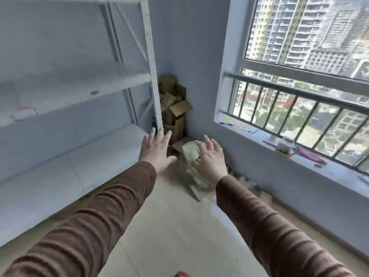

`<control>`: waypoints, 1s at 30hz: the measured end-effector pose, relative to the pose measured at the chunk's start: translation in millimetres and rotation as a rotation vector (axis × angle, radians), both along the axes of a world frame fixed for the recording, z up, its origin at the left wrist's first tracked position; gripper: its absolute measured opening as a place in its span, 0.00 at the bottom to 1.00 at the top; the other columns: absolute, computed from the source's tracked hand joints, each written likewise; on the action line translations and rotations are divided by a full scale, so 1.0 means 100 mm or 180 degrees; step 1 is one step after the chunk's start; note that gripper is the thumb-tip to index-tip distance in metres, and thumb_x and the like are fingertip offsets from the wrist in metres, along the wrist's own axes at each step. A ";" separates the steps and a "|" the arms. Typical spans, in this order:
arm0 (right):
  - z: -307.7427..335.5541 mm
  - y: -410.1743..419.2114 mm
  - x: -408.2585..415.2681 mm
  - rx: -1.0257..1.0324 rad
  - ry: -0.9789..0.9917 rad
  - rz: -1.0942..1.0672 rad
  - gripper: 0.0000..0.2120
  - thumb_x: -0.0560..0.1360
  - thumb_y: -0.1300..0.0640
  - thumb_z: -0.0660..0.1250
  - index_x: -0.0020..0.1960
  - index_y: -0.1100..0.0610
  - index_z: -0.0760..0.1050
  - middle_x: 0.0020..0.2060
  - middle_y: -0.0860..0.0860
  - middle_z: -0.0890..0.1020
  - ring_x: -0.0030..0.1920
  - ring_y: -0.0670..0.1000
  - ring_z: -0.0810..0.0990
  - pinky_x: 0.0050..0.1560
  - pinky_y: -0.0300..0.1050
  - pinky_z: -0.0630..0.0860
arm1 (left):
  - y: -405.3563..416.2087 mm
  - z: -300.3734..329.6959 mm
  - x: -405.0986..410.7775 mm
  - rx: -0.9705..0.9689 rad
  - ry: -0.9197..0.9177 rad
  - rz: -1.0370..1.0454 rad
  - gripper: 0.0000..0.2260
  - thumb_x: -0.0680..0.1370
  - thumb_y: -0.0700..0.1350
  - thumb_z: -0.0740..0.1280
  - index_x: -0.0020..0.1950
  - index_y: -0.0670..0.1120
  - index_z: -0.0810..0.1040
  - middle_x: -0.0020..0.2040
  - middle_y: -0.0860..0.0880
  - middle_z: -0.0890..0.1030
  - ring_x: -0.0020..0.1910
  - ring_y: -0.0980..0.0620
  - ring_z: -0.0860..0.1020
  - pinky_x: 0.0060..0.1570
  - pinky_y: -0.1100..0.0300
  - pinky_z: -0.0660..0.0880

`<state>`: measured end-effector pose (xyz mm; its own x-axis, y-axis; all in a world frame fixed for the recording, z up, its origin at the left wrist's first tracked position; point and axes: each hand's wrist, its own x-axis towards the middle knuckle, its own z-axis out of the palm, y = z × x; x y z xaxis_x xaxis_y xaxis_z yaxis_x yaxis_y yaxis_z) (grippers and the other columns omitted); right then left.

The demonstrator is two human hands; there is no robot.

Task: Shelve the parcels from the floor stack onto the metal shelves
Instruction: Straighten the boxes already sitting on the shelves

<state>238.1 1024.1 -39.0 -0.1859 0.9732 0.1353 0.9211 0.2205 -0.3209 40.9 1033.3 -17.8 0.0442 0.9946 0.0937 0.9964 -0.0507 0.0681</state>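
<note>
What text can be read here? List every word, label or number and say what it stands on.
None can be read.
Parcels in the floor stack: any labels are blurred.
Mug on the windowsill: print too blurred to read.
Oval sticker on the shelf beam: too small.
Cardboard boxes in the corner: no print visible.
</note>
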 end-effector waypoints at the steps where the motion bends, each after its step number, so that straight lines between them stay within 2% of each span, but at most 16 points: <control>1: 0.06 0.16 -0.21 0.0035 0.0017 0.0137 0.35 0.78 0.43 0.68 0.80 0.50 0.59 0.82 0.55 0.53 0.81 0.60 0.50 0.80 0.59 0.52 | 0.08 0.06 -0.22 0.0024 0.0017 0.0127 0.41 0.79 0.62 0.65 0.84 0.51 0.47 0.84 0.46 0.45 0.82 0.42 0.42 0.79 0.43 0.45; 9: 0.74 1.33 -1.95 0.0425 0.0121 0.1234 0.36 0.77 0.41 0.67 0.80 0.50 0.59 0.81 0.54 0.55 0.80 0.60 0.52 0.79 0.57 0.53 | 0.54 0.77 -1.97 0.0246 0.0151 0.1089 0.41 0.80 0.61 0.63 0.84 0.52 0.42 0.84 0.46 0.40 0.82 0.43 0.38 0.79 0.44 0.41; 12: 1.07 1.53 -2.64 0.0558 0.0223 0.1633 0.35 0.79 0.41 0.66 0.81 0.49 0.57 0.82 0.53 0.54 0.80 0.59 0.51 0.79 0.56 0.52 | 0.49 1.11 -2.60 0.0456 0.0293 0.1397 0.42 0.79 0.62 0.64 0.84 0.51 0.42 0.84 0.46 0.41 0.82 0.43 0.39 0.79 0.45 0.42; 17: 1.59 1.66 -3.80 0.0848 0.0512 0.2174 0.34 0.78 0.44 0.68 0.80 0.50 0.59 0.82 0.54 0.55 0.80 0.59 0.51 0.79 0.57 0.56 | 0.34 1.63 -3.61 0.0833 0.0486 0.1745 0.43 0.79 0.63 0.65 0.84 0.52 0.42 0.84 0.46 0.41 0.82 0.44 0.39 0.79 0.46 0.44; 25: 2.43 1.47 -5.36 0.1366 0.0835 0.2625 0.34 0.79 0.44 0.67 0.80 0.50 0.59 0.80 0.51 0.61 0.79 0.56 0.55 0.79 0.53 0.57 | 0.02 2.45 -5.12 0.1259 0.0862 0.1830 0.42 0.80 0.65 0.61 0.83 0.52 0.39 0.83 0.46 0.37 0.82 0.43 0.37 0.80 0.45 0.45; 30: 3.08 1.45 -6.12 0.1679 0.1141 0.2684 0.34 0.80 0.45 0.67 0.80 0.52 0.59 0.78 0.50 0.64 0.78 0.54 0.58 0.77 0.50 0.59 | -0.06 3.03 -5.94 0.1705 0.1029 0.1761 0.42 0.80 0.65 0.60 0.84 0.51 0.39 0.84 0.45 0.39 0.82 0.44 0.38 0.80 0.47 0.43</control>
